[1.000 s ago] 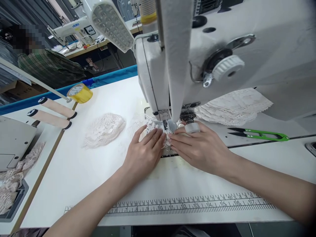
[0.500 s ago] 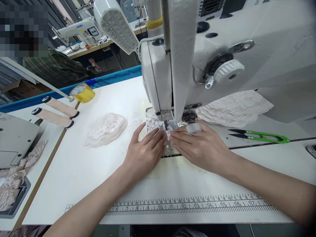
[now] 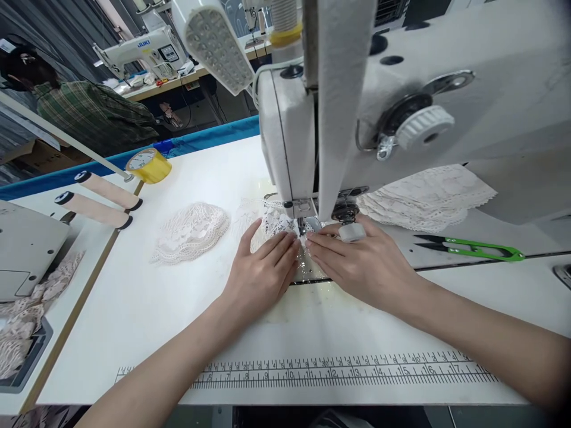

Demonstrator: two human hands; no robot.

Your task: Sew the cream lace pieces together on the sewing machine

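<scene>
A small piece of white lace [image 3: 277, 222] lies under the needle area of the sewing machine [image 3: 292, 131]. My left hand [image 3: 263, 267] presses on its near edge, fingers bunched together and thumb apart on the left. From the other side, my right hand [image 3: 363, 261] has its closed fingertips at the lace, right by the presser foot [image 3: 302, 226]. Both sets of fingertips almost meet in front of the needle. The machine head and my fingers hide part of the lace.
Left of my hands is a pile of lace pieces [image 3: 191, 233]; another lace stack [image 3: 428, 196] lies behind my right hand. Green thread snips [image 3: 473, 248] rest at the right. Yellow tape [image 3: 149, 166] and thread spools [image 3: 93, 209] stand left. A person [image 3: 89, 116] sits beyond the table.
The view has shifted slightly, so the machine head appears a little farther right. My hands stay almost in place at the lace, with the left fingers drawn slightly closer together.
</scene>
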